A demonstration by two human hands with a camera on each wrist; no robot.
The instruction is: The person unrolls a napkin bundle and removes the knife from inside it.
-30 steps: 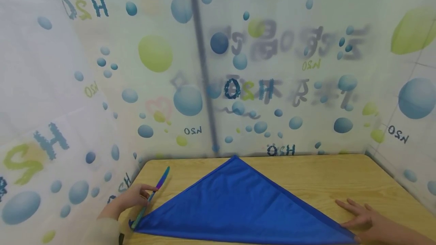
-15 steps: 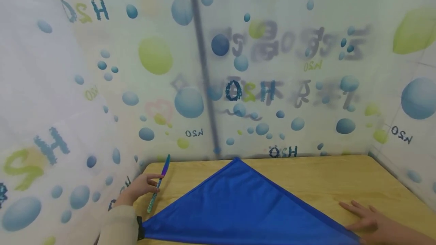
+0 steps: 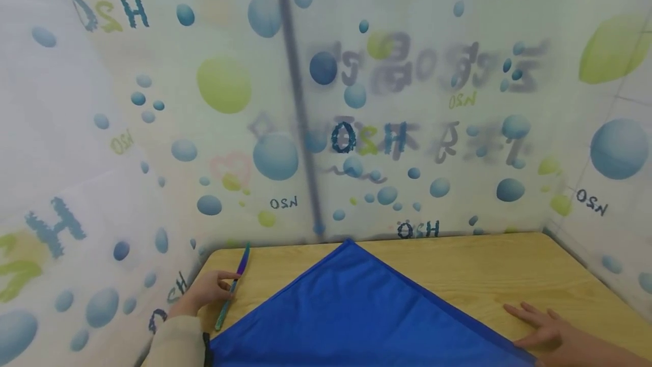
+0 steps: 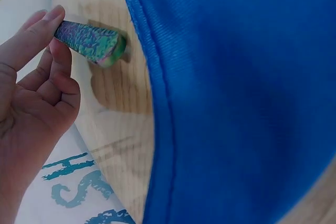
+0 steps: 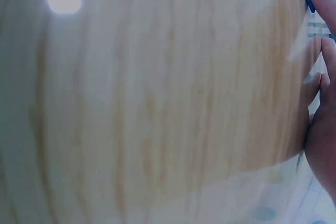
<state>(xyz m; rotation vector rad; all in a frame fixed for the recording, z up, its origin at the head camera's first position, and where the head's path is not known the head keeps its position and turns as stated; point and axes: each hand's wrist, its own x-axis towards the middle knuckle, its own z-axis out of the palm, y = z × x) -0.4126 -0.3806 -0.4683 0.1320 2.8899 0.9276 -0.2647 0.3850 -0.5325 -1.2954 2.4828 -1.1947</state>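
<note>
A blue cloth [image 3: 346,310] folded into a triangle lies on the table, its peak at the far edge. My left hand [image 3: 209,289] pinches an iridescent table knife [image 3: 244,260] near its middle, left of the cloth. In the left wrist view the patterned knife handle [image 4: 94,43] sticks out from the fingertips over the wood, apart from the cloth hem. Whether the knife touches the table I cannot tell. My right hand [image 3: 555,334] rests at the cloth's right corner, fingers extended; the right wrist view catches only part of this hand [image 5: 326,108] and a scrap of blue cloth.
The light wooden table [image 3: 474,265] has rounded far corners. Behind it and on both sides hangs a pale curtain [image 3: 438,101] printed with bubbles and H2O lettering. Bare wood runs along the far right side.
The knife's handle end was over the cloth's left corner; my left hand has carried it forward off the cloth, then slightly back. The right hand and cloth stay nearly in place.
</note>
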